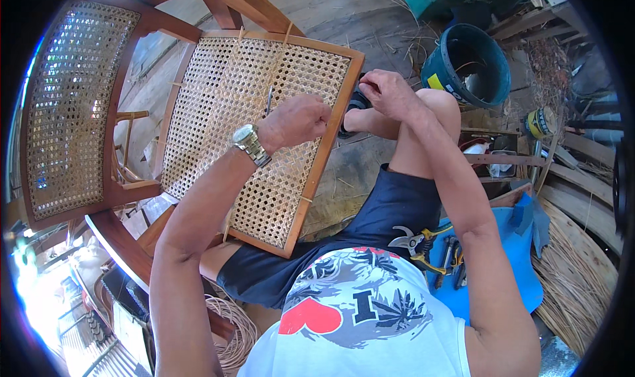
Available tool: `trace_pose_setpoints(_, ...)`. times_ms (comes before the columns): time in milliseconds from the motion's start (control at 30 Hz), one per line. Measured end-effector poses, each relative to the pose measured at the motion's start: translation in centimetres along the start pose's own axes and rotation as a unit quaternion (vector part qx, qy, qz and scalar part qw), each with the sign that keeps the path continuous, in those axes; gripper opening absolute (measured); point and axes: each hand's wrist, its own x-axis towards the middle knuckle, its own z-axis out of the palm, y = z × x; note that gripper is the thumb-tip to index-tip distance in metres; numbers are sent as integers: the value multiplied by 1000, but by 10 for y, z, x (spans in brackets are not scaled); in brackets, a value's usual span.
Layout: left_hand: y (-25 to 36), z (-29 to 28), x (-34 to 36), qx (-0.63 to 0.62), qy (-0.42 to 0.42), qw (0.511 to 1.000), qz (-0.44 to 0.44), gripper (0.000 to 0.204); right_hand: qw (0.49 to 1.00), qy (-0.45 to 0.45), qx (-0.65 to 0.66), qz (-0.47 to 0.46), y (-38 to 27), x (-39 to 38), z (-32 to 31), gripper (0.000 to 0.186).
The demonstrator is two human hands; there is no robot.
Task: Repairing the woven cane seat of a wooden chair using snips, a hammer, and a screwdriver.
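Note:
A wooden chair seat frame (350,86) with woven cane webbing (218,99) lies across my lap, with a few loose strands running over the weave. Over the right part of the webbing is my left hand (299,120), with a watch on the wrist. Its fingers are curled closed, and what they hold is hidden. A thin, dark, pointed tool (269,101) stands out beside that hand; whether I grip it cannot be seen. Just past the frame's right edge, above my knee, my right hand (390,94) is closed in a pinch. Anything between those fingertips is too small to name.
A cane chair back (83,106) rises at the left. Yellow-handled pruning shears (420,245) and other hand tools lie on a blue sheet (516,284) to my right. Beyond my knee stands a dark green bucket (433,69). Cane bundles (575,271) lie at the lower right.

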Motion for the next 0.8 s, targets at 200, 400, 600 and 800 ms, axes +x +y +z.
trace_pose_setpoints(200,0,12,4,76,-44,995,-46,11,1000,-3,10,0,-5,0,3,15)
trace_pose_setpoints(400,1,1,-12,-140,-3,984,-110,14,1000,8,-3,2,-4,-3,-1,16)
trace_pose_setpoints(600,-10,-1,-8,-279,-33,941,-188,16,1000,4,-12,8,0,-6,0,16)
trace_pose_setpoints(800,-7,-9,0,-275,-81,935,-208,17,1000,4,-17,11,7,-5,4,18)
